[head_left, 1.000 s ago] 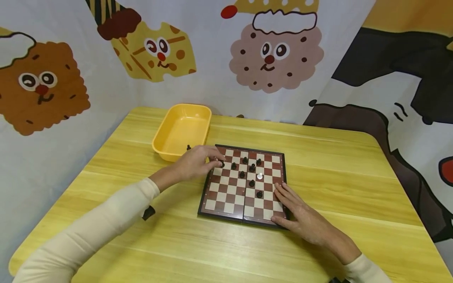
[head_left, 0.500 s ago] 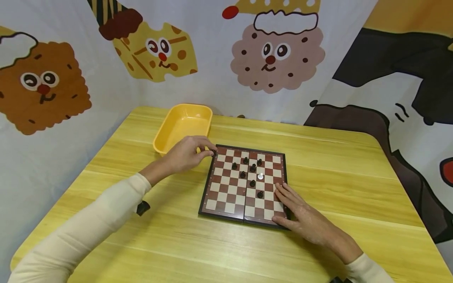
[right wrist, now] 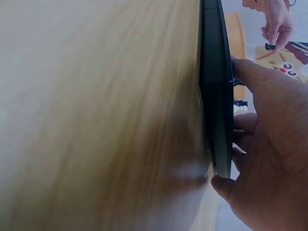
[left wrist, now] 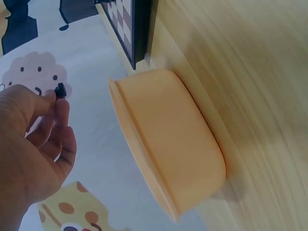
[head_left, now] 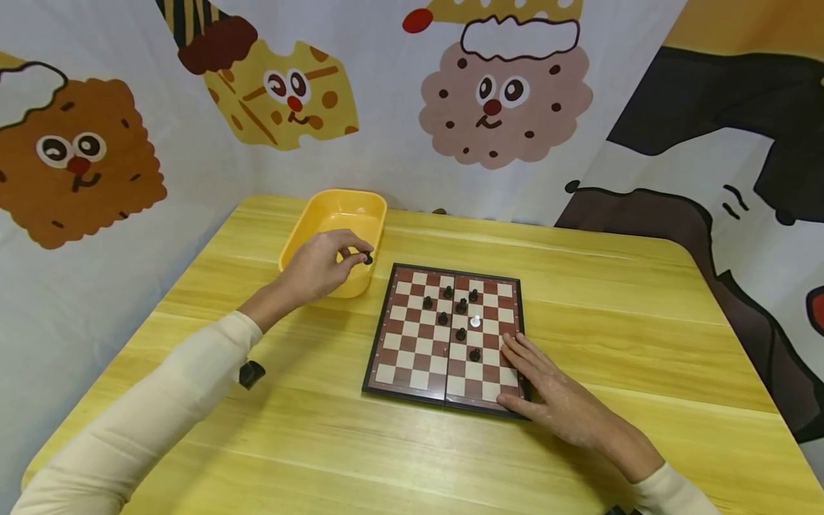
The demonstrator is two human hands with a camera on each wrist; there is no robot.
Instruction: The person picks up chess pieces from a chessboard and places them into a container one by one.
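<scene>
My left hand [head_left: 320,265] pinches a small black chess piece [head_left: 368,258] between thumb and fingertips, above the right side of a yellow plastic tray [head_left: 354,206]. In the left wrist view the held chess piece [left wrist: 60,91] shows apart from the tray's wall [left wrist: 168,139]. On the table lies a folding chessboard [head_left: 412,361] with several black pieces, one of them a black pawn [head_left: 475,355], and a single white piece [head_left: 475,322]. Along the board's lower right edge rests my right hand [head_left: 560,397], fingers extended over the border; the right wrist view shows the board's dark side [right wrist: 216,110].
The board and tray share a light wooden table [head_left: 618,315]. Behind it hangs a white cloth [head_left: 386,93] printed with cartoon biscuits and cheese. The left forearm and hand hide part of the tray's front and inside.
My left hand has lifted the black piece off the board's left edge and carried it up and left over the tray. The right hand stays on the board.
</scene>
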